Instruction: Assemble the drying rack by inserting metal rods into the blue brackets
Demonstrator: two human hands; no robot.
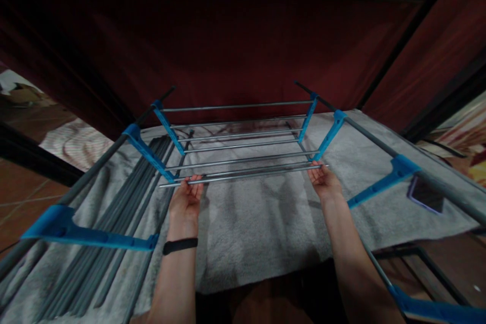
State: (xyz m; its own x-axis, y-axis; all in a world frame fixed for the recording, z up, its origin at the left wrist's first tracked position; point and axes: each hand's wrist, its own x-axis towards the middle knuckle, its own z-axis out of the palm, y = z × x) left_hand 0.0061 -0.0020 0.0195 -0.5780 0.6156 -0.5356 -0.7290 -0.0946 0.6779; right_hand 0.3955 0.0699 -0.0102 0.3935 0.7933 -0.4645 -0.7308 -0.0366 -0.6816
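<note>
A metal rack frame with grey side tubes and blue plastic brackets (146,149) stands over a grey towel (258,223). Several thin grey rods (243,147) span between the far brackets. My left hand (186,197) and my right hand (322,179) each grip one end of the nearest rod (243,175), holding it level at the front of the row. A black band sits on my left wrist.
A bundle of loose grey rods (114,243) lies on the towel at the left. A dark phone (425,195) rests on the towel at the right. Dark red fabric walls (243,45) close the back. Tiled floor shows at the left.
</note>
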